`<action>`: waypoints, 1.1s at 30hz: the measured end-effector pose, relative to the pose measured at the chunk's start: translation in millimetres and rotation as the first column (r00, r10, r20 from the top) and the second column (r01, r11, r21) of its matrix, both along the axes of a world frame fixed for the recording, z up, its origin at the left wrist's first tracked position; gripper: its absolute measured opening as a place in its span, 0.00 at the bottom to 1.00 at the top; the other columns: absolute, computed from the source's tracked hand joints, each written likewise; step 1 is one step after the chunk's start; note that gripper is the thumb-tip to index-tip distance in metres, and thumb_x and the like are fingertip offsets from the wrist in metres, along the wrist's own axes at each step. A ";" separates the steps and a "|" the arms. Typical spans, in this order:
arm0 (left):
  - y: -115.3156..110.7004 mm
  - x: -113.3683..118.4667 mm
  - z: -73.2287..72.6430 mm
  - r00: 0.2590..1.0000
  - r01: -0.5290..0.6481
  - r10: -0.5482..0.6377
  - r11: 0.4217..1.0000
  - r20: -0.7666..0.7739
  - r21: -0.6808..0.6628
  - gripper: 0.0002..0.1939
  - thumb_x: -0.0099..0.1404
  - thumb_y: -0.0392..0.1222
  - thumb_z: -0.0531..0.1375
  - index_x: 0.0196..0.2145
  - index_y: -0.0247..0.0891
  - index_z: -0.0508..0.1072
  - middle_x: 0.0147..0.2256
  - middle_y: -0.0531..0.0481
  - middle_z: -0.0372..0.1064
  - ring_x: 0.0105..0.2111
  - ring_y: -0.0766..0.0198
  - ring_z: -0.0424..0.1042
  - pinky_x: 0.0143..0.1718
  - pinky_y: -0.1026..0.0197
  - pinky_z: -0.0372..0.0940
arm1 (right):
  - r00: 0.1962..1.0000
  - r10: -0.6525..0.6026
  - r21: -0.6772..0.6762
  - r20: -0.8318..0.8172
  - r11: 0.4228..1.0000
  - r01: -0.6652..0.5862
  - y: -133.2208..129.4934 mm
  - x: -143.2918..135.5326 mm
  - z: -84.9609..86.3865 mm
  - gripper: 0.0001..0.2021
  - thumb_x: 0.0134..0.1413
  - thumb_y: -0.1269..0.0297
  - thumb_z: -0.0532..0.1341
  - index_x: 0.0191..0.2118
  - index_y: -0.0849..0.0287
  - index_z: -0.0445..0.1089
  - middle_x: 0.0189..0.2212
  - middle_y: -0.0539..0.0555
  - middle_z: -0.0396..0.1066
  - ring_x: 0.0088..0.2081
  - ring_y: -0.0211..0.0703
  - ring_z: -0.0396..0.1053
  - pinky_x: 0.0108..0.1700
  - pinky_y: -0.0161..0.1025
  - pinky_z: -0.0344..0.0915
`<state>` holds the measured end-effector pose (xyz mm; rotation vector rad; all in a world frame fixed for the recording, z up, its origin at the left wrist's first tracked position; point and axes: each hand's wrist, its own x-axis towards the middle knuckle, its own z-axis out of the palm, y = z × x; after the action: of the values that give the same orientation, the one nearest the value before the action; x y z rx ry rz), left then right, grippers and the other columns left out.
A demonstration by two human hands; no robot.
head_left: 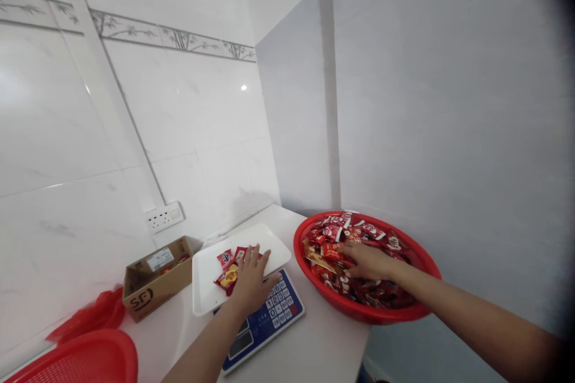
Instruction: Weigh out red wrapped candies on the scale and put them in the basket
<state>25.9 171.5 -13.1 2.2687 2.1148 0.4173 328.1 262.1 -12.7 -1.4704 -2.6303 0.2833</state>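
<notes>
Two hands: the left hand (250, 284) is palm down over a white tray (205, 287), and the right hand (366, 261) reaches into a red basin (375, 315).
Left fingers: spread wide over the small packets (228, 276) on the tray; what lies under the palm is hidden.
Right fingers: slightly bent, tips among the wrapped sweets (332, 232), right beside an orange-red wrapper (331, 249); I cannot tell whether they pinch anything.
Tray: a few packets in red, pink-red and yellow lie together near its middle, partly covered by the left hand.
Basin: heaped with mostly red and dark red sweets, with a gold wrapper (320, 261) to the left of the right hand.
Scale: the blue scale (263, 335) lies under the near side of the tray, its keypad and display showing; the left forearm passes over it.
Table: the white table (330, 353) bears the scale, with the basin at its right edge.
Cardboard box: the open box (164, 292) stands left of the tray, with some red items inside.
Lower left: a red plastic bag (96, 316) lies beside the box, behind a red basket (123, 344).
Wall: a socket (164, 217) sits on the tiles above the box.
</notes>
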 end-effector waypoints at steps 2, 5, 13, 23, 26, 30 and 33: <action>-4.2 12.3 2.7 0.999 0.054 -0.054 0.998 0.002 -0.027 0.33 0.61 0.59 0.48 0.60 0.43 0.53 0.64 0.45 0.39 0.63 0.48 0.32 0.61 0.43 0.36 | 0.999 -0.031 0.012 0.011 0.999 0.031 -3.6 -5.4 -6.2 0.27 0.39 0.65 0.61 0.51 0.56 0.66 0.52 0.60 0.66 0.50 0.57 0.65 0.48 0.45 0.61; -10.4 23.4 5.9 0.994 0.109 -0.109 0.993 -0.002 -0.054 0.33 0.61 0.60 0.47 0.60 0.44 0.53 0.64 0.44 0.37 0.63 0.48 0.31 0.61 0.42 0.36 | 0.998 -0.068 0.018 -0.008 0.998 0.068 -7.2 -10.3 -9.7 0.24 0.42 0.71 0.56 0.50 0.55 0.67 0.46 0.59 0.71 0.47 0.55 0.68 0.46 0.44 0.62; -16.0 27.1 7.1 0.988 0.146 -0.142 0.986 0.056 -0.077 0.33 0.61 0.60 0.48 0.60 0.42 0.53 0.64 0.43 0.38 0.63 0.48 0.31 0.60 0.40 0.36 | 0.994 -0.035 -0.064 -0.102 0.998 0.028 -11.2 -0.9 14.4 0.23 0.44 0.73 0.54 0.48 0.55 0.68 0.46 0.57 0.72 0.46 0.52 0.68 0.45 0.42 0.62; -20.2 62.2 15.2 0.787 0.303 -0.267 0.952 0.557 0.029 0.30 0.58 0.52 0.54 0.55 0.37 0.60 0.55 0.40 0.60 0.57 0.52 0.56 0.57 0.49 0.51 | 0.787 0.148 -0.284 -0.599 0.880 -0.381 -65.0 -40.6 53.4 0.18 0.49 0.63 0.56 0.48 0.56 0.65 0.43 0.52 0.71 0.45 0.45 0.67 0.47 0.41 0.63; -25.6 72.9 19.3 0.553 0.360 -0.178 0.932 0.814 -0.041 0.25 0.57 0.53 0.55 0.49 0.38 0.64 0.39 0.45 0.71 0.38 0.59 0.70 0.42 0.54 0.63 | 0.735 0.117 -0.268 -0.668 0.884 -0.384 -79.2 -54.0 53.8 0.17 0.48 0.61 0.58 0.46 0.56 0.66 0.42 0.53 0.70 0.45 0.45 0.67 0.48 0.42 0.62; -28.3 76.4 17.9 0.320 0.351 0.067 0.918 0.945 -0.184 0.21 0.54 0.57 0.56 0.34 0.35 0.67 0.26 0.53 0.66 0.24 0.68 0.66 0.29 0.62 0.63 | 0.698 -0.029 -0.329 -0.715 0.896 -0.299 -76.2 -60.6 43.4 0.22 0.44 0.59 0.61 0.48 0.57 0.62 0.42 0.54 0.68 0.43 0.45 0.67 0.46 0.44 0.64; -24.2 70.9 14.9 0.331 0.334 0.039 0.930 0.943 -0.156 0.19 0.54 0.56 0.56 0.30 0.35 0.66 0.25 0.53 0.66 0.23 0.69 0.65 0.27 0.64 0.61 | 0.673 -0.051 -0.337 -0.738 0.892 -0.302 -72.0 -62.5 37.5 0.23 0.43 0.60 0.61 0.48 0.59 0.61 0.42 0.55 0.67 0.42 0.44 0.67 0.45 0.43 0.65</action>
<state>96.7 147.3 1.8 1.3525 1.1779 0.9814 265.6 190.1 24.7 -0.9226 -2.0373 1.2649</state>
